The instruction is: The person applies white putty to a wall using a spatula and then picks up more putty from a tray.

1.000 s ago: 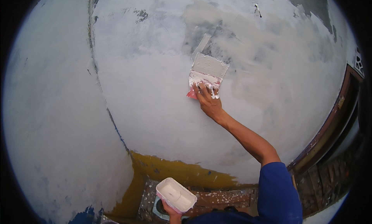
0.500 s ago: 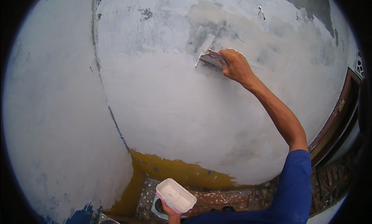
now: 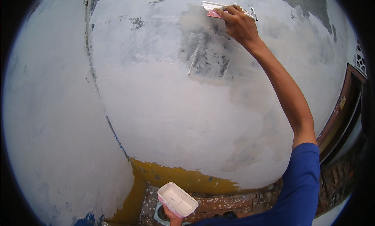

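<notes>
My right hand (image 3: 241, 27) is high on the wall, its fingers closed round a flat putty scraper (image 3: 214, 11) with a pinkish-red part and white filler along its blade. The wall (image 3: 175, 108) is coated in whitish filler. Just below the scraper is a darker grey patch (image 3: 213, 56) with a thin ridge of filler on its left side. Low down, my left hand (image 3: 170, 215) grips a rectangular plastic tub (image 3: 177, 199) from its near left side. Pale, creamy filler lines the inside of the tub, and its outside looks pinkish.
A cracked corner line (image 3: 93, 71) joins a second whitish wall (image 3: 58, 120) on the left. Along the wall's foot runs a mustard-yellow band (image 3: 175, 175). Brown, white-spattered boards (image 3: 222, 202) lie below. At the right stands a brown door or window frame (image 3: 336, 104).
My right hand and the scraper have moved up the wall, with the grey patch and filler ridge now exposed beneath. The left hand and tub have hardly moved.
</notes>
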`<state>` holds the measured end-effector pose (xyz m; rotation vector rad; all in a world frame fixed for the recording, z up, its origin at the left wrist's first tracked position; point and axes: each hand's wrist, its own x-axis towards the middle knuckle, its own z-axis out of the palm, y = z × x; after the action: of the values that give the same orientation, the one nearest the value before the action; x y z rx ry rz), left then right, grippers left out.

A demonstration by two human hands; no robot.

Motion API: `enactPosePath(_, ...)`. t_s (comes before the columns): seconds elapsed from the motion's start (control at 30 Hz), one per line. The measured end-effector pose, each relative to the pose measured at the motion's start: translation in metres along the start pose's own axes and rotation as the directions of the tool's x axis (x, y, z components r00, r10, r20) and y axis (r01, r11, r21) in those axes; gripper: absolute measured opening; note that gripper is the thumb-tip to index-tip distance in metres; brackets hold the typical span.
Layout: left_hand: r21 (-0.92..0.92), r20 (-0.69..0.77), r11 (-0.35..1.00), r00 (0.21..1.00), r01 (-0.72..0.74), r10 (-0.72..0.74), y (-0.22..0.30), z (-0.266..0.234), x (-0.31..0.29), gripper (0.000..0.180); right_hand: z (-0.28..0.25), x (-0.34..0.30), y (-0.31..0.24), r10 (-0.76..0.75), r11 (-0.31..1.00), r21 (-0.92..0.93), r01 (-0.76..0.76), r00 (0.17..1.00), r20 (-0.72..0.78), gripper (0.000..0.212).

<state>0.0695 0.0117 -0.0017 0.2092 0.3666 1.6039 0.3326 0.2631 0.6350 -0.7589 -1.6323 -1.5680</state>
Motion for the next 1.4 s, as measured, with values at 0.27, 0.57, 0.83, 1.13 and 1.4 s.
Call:
enactPosePath(0.27,0.028,0.006,0.999,0.999,-0.039,0.039,0.004,-0.014,-0.007,0.069,-0.017,-0.055,-0.06,0.016,0.99,0.133,-0.054,0.963,0.269,0.035)
enactPosePath(0.57,0.079,-0.017,0.993,0.996,-0.084,0.086,0.006,-0.007,-0.007,0.068,0.009,0.066,0.05,0.383,0.843,0.169,-0.51,0.791,0.477,0.035)
enactPosePath(0.83,0.119,-0.046,0.987,0.993,-0.105,0.112,0.003,0.007,-0.015,0.067,-0.022,0.118,0.099,0.472,0.836,0.107,-0.538,0.805,0.359,0.028)
enactPosePath(1.13,0.028,-0.068,0.995,0.993,-0.092,0.094,0.002,-0.005,-0.011,0.067,0.004,-0.033,-0.026,-0.016,1.0,-0.01,0.018,0.986,0.169,0.034)
enactPosePath(1.4,0.069,-0.017,0.996,0.998,-0.062,0.064,0.01,-0.017,-0.011,0.067,-0.032,-0.065,-0.072,0.019,0.978,0.195,-0.068,0.969,0.245,0.034)
